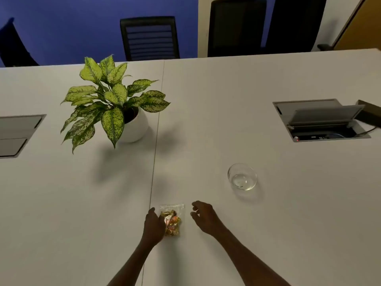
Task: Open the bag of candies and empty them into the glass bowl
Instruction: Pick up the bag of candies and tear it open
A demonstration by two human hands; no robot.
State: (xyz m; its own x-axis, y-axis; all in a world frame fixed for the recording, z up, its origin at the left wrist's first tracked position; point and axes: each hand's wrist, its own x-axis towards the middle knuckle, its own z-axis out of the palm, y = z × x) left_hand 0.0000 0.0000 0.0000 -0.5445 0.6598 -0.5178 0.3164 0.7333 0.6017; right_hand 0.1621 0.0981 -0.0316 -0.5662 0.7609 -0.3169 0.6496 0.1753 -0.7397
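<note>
A small clear zip bag of candies (172,220) in gold and orange wrappers lies flat on the white table (82,203), near the front. My left hand (153,226) rests against the bag's left side, fingers touching it; whether it grips the bag I cannot tell. My right hand (203,216) hovers just right of the bag, fingers apart and curled, holding nothing. The glass bowl (242,176) stands empty and upright, farther back and to the right of my right hand.
A potted plant (115,104) in a white pot stands at the back left. An open cable hatch (321,120) with a raised lid sits at the right, a closed hatch (16,135) at the left edge. Black chairs (149,38) line the far side.
</note>
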